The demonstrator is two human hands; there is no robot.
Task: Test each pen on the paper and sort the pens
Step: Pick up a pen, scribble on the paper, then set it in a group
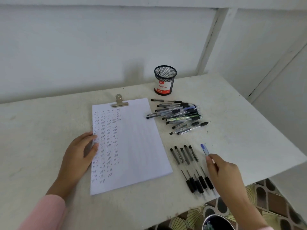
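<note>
A white sheet of paper (137, 143) lies under a metal clip (119, 101), its left half filled with columns of small test marks. My left hand (79, 151) rests flat on the paper's left edge. My right hand (222, 170) pinches a blue-capped pen (204, 149) just above the table, to the right of a row of several black pens (191, 168) laid side by side. A loose pile of pens (179, 115) lies to the right of the paper's top.
A black mesh pen cup (165, 80) with a red and white label stands behind the pile. The white table (240, 123) ends near my right wrist; patterned floor (272, 196) and a dark round container (217, 222) show below it. A wall runs behind.
</note>
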